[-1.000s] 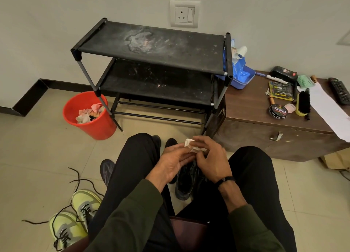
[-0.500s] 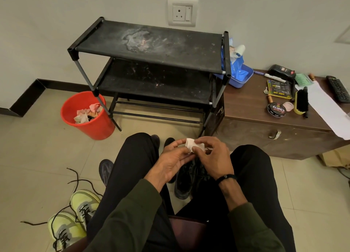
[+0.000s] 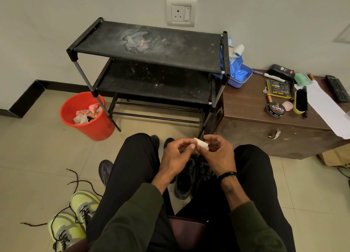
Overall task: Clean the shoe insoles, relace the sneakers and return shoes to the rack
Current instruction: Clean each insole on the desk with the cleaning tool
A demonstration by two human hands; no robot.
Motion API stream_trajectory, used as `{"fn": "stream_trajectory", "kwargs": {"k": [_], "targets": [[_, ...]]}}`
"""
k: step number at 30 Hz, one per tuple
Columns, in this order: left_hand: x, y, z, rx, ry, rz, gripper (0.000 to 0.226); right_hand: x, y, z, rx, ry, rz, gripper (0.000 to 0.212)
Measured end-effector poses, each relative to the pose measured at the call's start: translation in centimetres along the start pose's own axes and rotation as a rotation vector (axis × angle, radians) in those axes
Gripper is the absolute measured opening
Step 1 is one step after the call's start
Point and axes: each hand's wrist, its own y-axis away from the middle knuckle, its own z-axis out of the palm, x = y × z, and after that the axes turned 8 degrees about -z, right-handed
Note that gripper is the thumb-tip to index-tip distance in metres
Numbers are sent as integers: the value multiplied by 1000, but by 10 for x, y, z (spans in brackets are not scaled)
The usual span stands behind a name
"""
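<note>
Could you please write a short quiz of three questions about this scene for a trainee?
1. True or false: both shelves of the black shoe rack hold shoes.
2. What do the left hand and right hand hold between them? A) a brush B) a small white wad C) a lace
3. Fill in: the red bucket stands on the floor to the ____ of the rack.

Key: 1 false, the shelves show no shoes; 2 B, the small white wad; 3 left.
</note>
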Motion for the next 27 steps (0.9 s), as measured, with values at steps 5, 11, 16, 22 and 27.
{"fn": "stream_trajectory", "kwargs": {"k": [5,11,16,22,27], "targets": [[-1,-1,0,-63,98,-66,26,3,1,2,-58,-177,31,17],[-4,-1,-2,-134,173,-129,35,4,0,0,-85,-281,109,19],[-1,0,-3,-148,208,-171,36,3,1,1,-64,-303,128,17],[1,1,-4,-144,294,-230,33,3,-2,2,-32,-410,227,30],[3,4,-4,-137,306,-247,34,-3,-3,0,-126,-800,504,34]]}}
